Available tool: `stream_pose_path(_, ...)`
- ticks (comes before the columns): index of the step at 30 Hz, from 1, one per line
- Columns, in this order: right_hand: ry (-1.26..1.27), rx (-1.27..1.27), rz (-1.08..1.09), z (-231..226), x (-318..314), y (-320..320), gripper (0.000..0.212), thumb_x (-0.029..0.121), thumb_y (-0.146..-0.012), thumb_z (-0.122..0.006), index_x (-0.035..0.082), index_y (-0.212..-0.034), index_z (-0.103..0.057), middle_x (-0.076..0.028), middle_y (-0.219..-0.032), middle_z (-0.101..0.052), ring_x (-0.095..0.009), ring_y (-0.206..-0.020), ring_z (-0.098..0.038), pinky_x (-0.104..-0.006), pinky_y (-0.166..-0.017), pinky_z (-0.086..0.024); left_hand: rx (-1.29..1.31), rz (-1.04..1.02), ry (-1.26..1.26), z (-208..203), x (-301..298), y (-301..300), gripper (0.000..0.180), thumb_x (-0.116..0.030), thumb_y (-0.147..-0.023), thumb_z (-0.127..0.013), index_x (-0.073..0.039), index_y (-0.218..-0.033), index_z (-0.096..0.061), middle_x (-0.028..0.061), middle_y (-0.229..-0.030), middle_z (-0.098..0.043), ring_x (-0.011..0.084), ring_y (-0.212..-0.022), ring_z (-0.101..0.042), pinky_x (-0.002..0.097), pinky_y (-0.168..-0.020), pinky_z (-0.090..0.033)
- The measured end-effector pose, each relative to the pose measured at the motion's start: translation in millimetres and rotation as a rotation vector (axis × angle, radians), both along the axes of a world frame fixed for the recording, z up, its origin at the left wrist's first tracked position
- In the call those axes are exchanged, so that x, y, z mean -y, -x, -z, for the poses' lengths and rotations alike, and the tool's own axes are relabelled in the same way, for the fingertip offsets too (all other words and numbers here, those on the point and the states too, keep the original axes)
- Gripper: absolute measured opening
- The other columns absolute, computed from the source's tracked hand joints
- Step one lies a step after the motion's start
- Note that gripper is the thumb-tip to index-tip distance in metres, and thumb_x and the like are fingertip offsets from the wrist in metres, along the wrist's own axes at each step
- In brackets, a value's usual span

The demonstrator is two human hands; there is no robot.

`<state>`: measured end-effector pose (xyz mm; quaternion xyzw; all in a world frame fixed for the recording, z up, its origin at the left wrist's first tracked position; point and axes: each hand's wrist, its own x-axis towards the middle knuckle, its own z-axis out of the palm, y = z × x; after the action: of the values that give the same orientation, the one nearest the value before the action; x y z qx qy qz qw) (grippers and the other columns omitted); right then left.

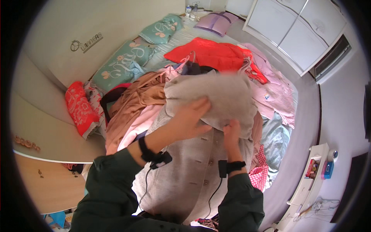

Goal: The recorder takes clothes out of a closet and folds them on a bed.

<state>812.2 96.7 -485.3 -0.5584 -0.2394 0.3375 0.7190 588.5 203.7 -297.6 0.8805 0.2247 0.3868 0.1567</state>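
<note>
A beige-grey coat (pixel 193 166) with a row of buttons lies spread out in front of me, its wide collar or hood (pixel 224 91) at the far end. My left hand (pixel 189 118) is over the collar's lower left edge, fingers stretched and slightly apart, holding nothing. At the collar's lower right edge, my right hand (pixel 232 133) has its fingers bent in a pinch on the fabric. Both wrists wear black straps with small boxes and cables.
Brown satin cloth (pixel 135 104) and a red padded garment (pixel 208 52) lie on the bed beyond the coat. Green pillows (pixel 127 62) line the left wall. Pink clothes (pixel 274 92) are heaped at the right. A white shelf unit (pixel 309 181) stands across the floor.
</note>
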Motion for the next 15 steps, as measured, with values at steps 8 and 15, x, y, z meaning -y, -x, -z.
stream_pose_path(8,0.087,-0.129,0.121,-40.1,97.9,-51.2,0.040,0.025,-0.085,-0.052,0.003,-0.118,-0.046,-0.007,-0.101,-0.051,-0.016,-0.088,-0.049,-0.0266,-0.073,-0.041,-0.521,-0.271,0.161,60.2,-121.9,-8.6,0.094,-0.045,-0.058,-0.073,-0.012,-0.135,-0.030,0.0210,-0.137,-0.027,0.0384,-0.125,-0.028,0.0441,-0.101,-0.028)
stream_pose_path(15,0.276,0.639,0.053,-8.4,59.8,-142.8,0.060,0.027,-0.078,-0.060,-0.011,-0.121,-0.042,-0.020,-0.127,-0.042,-0.026,-0.120,-0.038,-0.0318,-0.098,-0.030,-0.670,-0.046,0.955,56.5,-152.2,-20.1,0.125,-0.056,-0.048,-0.076,0.000,-0.139,-0.011,0.0265,-0.143,-0.004,0.0376,-0.131,-0.016,0.0401,-0.105,-0.021)
